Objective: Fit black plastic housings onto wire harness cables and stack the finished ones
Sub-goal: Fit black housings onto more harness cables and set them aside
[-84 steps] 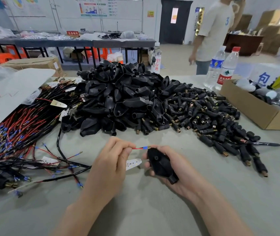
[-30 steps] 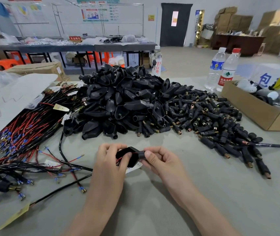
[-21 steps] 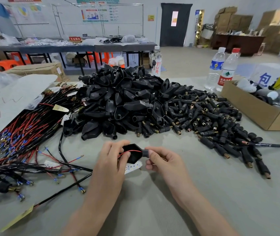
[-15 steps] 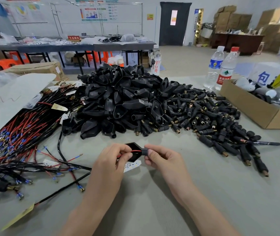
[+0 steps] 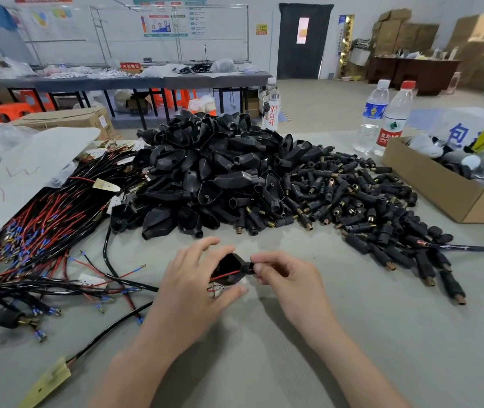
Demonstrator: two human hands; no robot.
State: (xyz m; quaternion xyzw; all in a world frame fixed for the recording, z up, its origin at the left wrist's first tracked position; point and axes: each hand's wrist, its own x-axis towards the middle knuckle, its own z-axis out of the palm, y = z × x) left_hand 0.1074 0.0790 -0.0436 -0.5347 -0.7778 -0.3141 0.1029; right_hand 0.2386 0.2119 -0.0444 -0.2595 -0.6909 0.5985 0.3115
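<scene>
A black plastic housing (image 5: pixel 229 265) is held just above the table in front of me, its wide mouth facing left. A red wire (image 5: pixel 223 276) of a harness cable runs into that mouth. My right hand (image 5: pixel 286 282) pinches the housing's narrow neck between thumb and fingertips. My left hand (image 5: pixel 190 285) is beside the mouth with its fingers spread over the housing and its thumb below, by a white tag (image 5: pixel 220 290). A black cable (image 5: pixel 108 328) with a yellow tag trails away to the lower left.
A big heap of loose black housings (image 5: pixel 214 172) lies ahead, with small black connectors (image 5: pixel 367 207) spreading right. Red and black wire harnesses (image 5: pixel 34 231) cover the left side. A cardboard box (image 5: pixel 440 189) and two water bottles (image 5: pixel 382 119) stand at the right.
My left hand's fingers have lifted and spread, where before they pinched at the housing's mouth. The housing has turned so its opening and the red wire show more. My right hand keeps its pinch on the neck.
</scene>
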